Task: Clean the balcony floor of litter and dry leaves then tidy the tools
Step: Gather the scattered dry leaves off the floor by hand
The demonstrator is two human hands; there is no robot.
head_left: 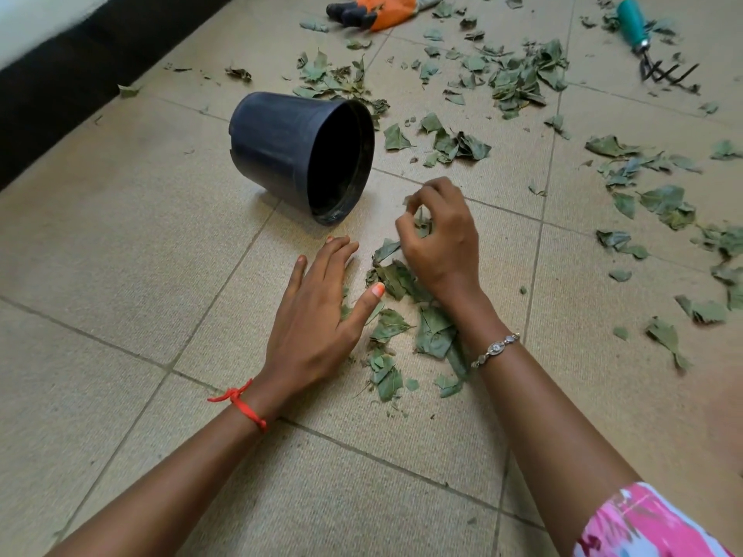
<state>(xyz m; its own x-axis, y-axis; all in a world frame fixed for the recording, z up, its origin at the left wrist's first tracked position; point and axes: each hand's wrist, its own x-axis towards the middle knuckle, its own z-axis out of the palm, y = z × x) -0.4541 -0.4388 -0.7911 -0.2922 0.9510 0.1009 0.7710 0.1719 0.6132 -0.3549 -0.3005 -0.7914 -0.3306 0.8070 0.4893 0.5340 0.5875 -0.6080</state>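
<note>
Dry leaves (423, 223) are pinched by the right hand (442, 243), left hand (317, 315) flat alongside (pot (281, 146) lies tipped).

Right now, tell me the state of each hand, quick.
Left hand: open, fingers straight, lying flat on the tiled floor.
Right hand: closed, fingers curled, pinching a few dry leaves.

The orange glove (388, 12) is cut off by the top edge. Fingers (428, 192) of the right hand (440, 239) curl over leaves (422, 223), mostly hiding them. The inside of the black pot (281, 146) is too dark to read.
</note>
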